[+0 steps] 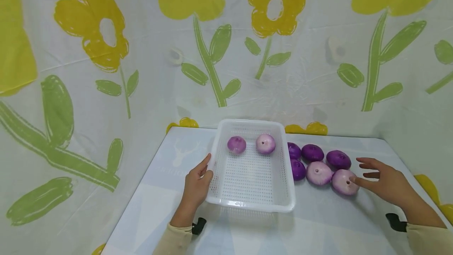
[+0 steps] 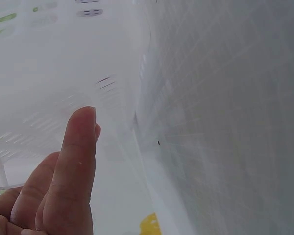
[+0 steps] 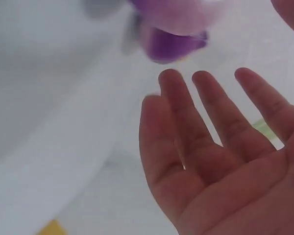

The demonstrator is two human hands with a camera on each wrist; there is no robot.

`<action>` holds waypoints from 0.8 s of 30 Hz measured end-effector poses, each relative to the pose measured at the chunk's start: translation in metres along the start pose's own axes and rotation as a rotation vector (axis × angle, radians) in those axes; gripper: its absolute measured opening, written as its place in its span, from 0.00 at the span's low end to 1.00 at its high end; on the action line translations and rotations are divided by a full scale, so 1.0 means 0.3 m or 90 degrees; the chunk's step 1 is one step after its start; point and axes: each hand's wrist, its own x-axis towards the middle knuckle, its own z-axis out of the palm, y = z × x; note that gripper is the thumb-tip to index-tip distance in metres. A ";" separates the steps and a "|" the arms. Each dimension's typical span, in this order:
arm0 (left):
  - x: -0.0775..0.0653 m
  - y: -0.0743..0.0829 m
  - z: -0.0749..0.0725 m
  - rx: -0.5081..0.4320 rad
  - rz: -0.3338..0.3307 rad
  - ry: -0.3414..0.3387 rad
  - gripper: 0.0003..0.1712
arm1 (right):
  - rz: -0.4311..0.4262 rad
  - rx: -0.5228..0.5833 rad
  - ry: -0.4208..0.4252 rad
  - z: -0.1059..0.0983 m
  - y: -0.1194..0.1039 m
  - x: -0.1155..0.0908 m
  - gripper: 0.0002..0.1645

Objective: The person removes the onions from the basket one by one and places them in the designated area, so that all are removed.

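My left hand [image 1: 196, 186] holds a white perforated plastic basket [image 1: 247, 204] by its left side, the thumb at the rim. Close up in the left wrist view, its fingers [image 2: 71, 171] lie against the basket's pale wall. Inside the basket sit a purple onion [image 1: 236, 145] and a paler onion [image 1: 265, 144], near the far end. My right hand [image 1: 387, 180] is spread at the right end of a group of onions, its thumb overlapping a pale pink onion [image 1: 343, 183]. In the right wrist view the fingers [image 3: 210, 105] are extended, with nothing between them.
Beside the pale onion lie another pale onion [image 1: 319, 173] and dark purple onions [image 1: 338, 159], [image 1: 312, 152]. Two more purple onions [image 1: 297, 169] are partly hidden by the basket's right wall. A flower-patterned curtain [image 1: 301, 89] closes off the back of the white table [image 1: 318, 223].
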 end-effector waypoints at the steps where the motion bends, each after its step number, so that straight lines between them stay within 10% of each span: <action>1: 0.001 -0.001 -0.001 0.000 0.001 0.000 0.34 | -0.004 -0.003 0.000 -0.009 -0.012 0.011 0.54; 24: 0.002 -0.004 -0.005 0.009 -0.005 0.003 0.35 | -0.291 0.063 -0.125 -0.084 -0.549 0.344 0.32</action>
